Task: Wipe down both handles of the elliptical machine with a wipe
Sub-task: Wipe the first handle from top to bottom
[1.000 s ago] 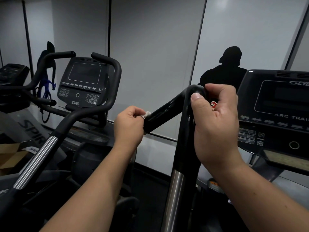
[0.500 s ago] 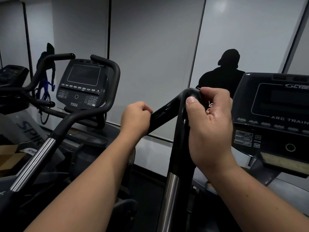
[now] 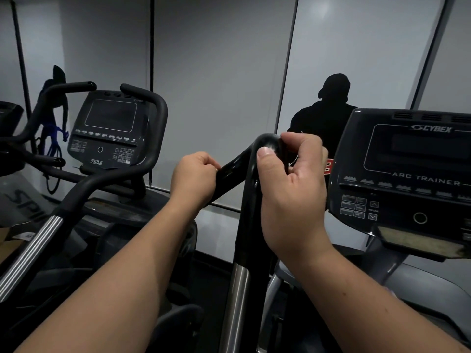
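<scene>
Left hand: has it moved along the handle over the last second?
Yes. The left hand has slid up the black handle toward its bend, nearer the right hand, covering the free end that showed earlier.

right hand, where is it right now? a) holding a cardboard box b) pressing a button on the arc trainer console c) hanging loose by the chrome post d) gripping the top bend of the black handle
d: the right hand curls its fingers over the top bend of the black handle, thumb along the near side, left of the Arc Trainer console.
</scene>
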{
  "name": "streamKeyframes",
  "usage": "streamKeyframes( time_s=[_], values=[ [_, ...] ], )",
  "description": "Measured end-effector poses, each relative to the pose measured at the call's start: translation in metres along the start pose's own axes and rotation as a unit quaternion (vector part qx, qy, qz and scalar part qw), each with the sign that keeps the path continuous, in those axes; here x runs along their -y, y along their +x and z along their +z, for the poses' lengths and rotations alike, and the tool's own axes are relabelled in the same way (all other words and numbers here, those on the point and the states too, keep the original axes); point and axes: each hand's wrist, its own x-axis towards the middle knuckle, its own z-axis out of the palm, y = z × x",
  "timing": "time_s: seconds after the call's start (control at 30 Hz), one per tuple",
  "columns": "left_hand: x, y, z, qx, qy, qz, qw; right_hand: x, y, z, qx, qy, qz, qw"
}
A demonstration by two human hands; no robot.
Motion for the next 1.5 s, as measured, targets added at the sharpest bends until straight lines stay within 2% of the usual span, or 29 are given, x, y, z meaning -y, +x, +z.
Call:
streamKeyframes(
  time_s=[0.13,0.33,0.43,0.53,0.67,0.77,0.97,1.03,1.13,1.27,1.4,1.47,1.5],
  values=[
    [-0.005,-0.002,0.002,-0.021,-0.031,0.019,0.999,-0.001,0.0,0.0,-0.005,0.006,-0.003,1.0],
    [0.003,-0.008,0.003,-0.008,-0.047,0.017,0.999,-0.003,0.0,0.001,-0.005,0.02,-0.005,1.0],
    [-0.003,-0.019,0.0,-0.04,-0.044,0.057,0.997,-0.003,0.001,0.0,-0.005,0.02,-0.006,1.0],
    [0.005,-0.023,-0.005,-0.048,-0.01,0.089,0.995,-0.002,0.0,-0.001,0.008,0.011,-0.002,1.0],
    [0.006,-0.024,-0.014,-0.018,0.068,0.085,0.994,-0.005,0.017,-0.014,0.034,0.025,0.002,0.999],
    [-0.008,-0.024,-0.019,-0.034,0.055,0.044,0.997,-0.006,0.048,-0.029,0.076,-0.006,0.017,0.997],
    [-0.023,-0.024,-0.017,-0.022,0.009,-0.023,0.999,0.003,0.102,-0.024,0.262,-0.107,0.07,0.957],
    [-0.03,-0.03,-0.015,-0.038,-0.048,-0.014,0.998,0.001,0.114,-0.02,0.313,-0.109,0.089,0.939],
    [-0.047,-0.031,-0.015,-0.059,-0.106,0.001,0.993,-0.002,0.126,-0.014,0.344,-0.085,0.113,0.928],
    [-0.074,-0.032,-0.02,-0.03,-0.156,0.044,0.986,-0.006,0.127,-0.006,0.391,-0.053,0.107,0.913],
    [-0.091,-0.042,-0.021,-0.005,-0.216,0.086,0.973,-0.003,0.126,-0.001,0.388,-0.026,0.086,0.917],
    [-0.086,-0.043,-0.021,-0.003,-0.225,0.081,0.971,-0.006,0.128,-0.002,0.342,0.002,0.082,0.936],
    [-0.077,-0.041,-0.022,-0.008,-0.182,0.072,0.981,-0.012,0.129,-0.004,0.297,0.027,0.093,0.95]
  ],
)
